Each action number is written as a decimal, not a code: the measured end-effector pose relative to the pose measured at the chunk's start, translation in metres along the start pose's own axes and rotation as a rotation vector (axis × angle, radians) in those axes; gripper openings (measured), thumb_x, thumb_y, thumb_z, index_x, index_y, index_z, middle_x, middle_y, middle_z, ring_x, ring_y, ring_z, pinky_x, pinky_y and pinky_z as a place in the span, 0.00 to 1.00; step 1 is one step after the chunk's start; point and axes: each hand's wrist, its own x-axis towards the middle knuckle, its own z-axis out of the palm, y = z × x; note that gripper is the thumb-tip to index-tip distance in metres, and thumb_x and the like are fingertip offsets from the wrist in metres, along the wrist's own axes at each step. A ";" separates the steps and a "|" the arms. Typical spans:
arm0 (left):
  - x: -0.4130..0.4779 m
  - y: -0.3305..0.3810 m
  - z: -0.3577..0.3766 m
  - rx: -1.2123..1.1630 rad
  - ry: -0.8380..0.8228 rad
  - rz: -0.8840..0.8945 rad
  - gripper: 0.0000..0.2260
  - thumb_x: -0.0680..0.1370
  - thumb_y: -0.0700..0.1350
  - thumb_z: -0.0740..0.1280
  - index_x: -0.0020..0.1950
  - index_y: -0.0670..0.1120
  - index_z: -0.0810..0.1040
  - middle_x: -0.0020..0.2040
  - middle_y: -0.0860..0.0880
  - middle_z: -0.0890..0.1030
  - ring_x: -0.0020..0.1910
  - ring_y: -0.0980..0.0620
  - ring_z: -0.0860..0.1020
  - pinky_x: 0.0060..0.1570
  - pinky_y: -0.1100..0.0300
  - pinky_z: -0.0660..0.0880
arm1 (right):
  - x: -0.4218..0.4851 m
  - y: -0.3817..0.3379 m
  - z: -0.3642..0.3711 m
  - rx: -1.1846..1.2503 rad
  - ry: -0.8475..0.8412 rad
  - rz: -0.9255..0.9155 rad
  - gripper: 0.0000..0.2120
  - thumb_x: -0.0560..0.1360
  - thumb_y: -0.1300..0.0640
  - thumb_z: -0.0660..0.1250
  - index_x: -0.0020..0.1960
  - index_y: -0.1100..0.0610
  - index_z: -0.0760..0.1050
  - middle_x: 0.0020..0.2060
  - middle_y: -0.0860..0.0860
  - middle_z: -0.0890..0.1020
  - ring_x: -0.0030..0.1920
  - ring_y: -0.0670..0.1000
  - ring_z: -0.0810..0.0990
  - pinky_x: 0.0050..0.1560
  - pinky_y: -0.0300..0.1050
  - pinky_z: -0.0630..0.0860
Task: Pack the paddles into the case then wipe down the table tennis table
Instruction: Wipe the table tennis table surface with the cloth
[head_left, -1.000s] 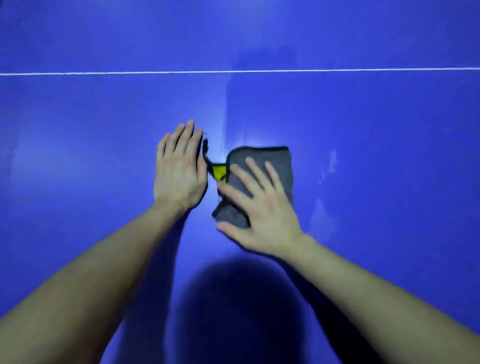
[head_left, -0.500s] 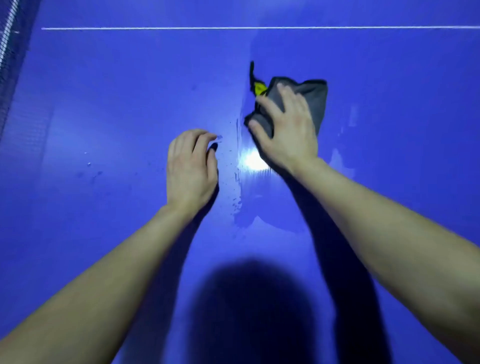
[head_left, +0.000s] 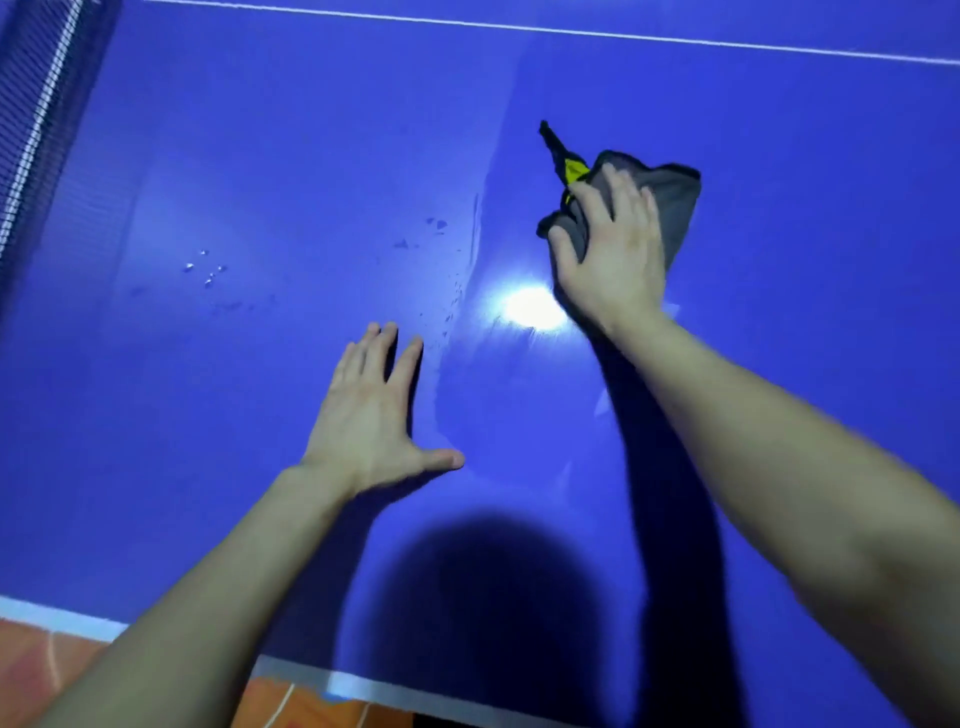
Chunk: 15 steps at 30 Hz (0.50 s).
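A grey cloth (head_left: 672, 200) with a yellow tag and a black strap lies on the blue table tennis table (head_left: 260, 156), right of centre. My right hand (head_left: 610, 254) presses flat on it, fingers nearly straight over the cloth. My left hand (head_left: 371, 415) rests flat on the bare table nearer to me, fingers spread, thumb out to the right. A wet streak runs down the table between the hands. No paddles or case are in view.
The net (head_left: 31, 130) runs along the left edge. Water droplets (head_left: 208, 270) sit on the table at the left. A white line (head_left: 571, 34) crosses the far side. The table's near edge (head_left: 363, 691) shows orange floor tiles (head_left: 47, 660) below it.
The view has pulled back, so the near table edge and floor show. My left hand's fingers have straightened and spread flat. My right hand stays on the cloth.
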 end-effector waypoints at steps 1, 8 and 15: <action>0.002 0.001 -0.009 0.047 -0.073 -0.007 0.70 0.59 0.82 0.72 0.88 0.47 0.46 0.87 0.41 0.46 0.87 0.42 0.43 0.85 0.44 0.48 | -0.025 -0.016 -0.001 0.017 0.009 0.006 0.24 0.84 0.43 0.63 0.76 0.52 0.76 0.83 0.60 0.68 0.84 0.60 0.64 0.86 0.60 0.54; 0.009 0.018 -0.022 0.313 -0.245 -0.024 0.80 0.54 0.74 0.82 0.86 0.39 0.37 0.85 0.31 0.41 0.85 0.32 0.41 0.84 0.42 0.53 | -0.151 -0.021 -0.024 0.143 -0.310 -0.622 0.23 0.85 0.44 0.67 0.77 0.52 0.77 0.83 0.58 0.68 0.84 0.60 0.64 0.83 0.63 0.61; 0.007 0.023 -0.023 0.284 -0.243 -0.055 0.79 0.55 0.69 0.86 0.86 0.39 0.37 0.84 0.32 0.40 0.85 0.33 0.39 0.84 0.41 0.52 | 0.035 0.095 -0.037 0.021 -0.022 0.044 0.28 0.82 0.37 0.63 0.78 0.47 0.73 0.83 0.59 0.66 0.84 0.61 0.63 0.86 0.60 0.55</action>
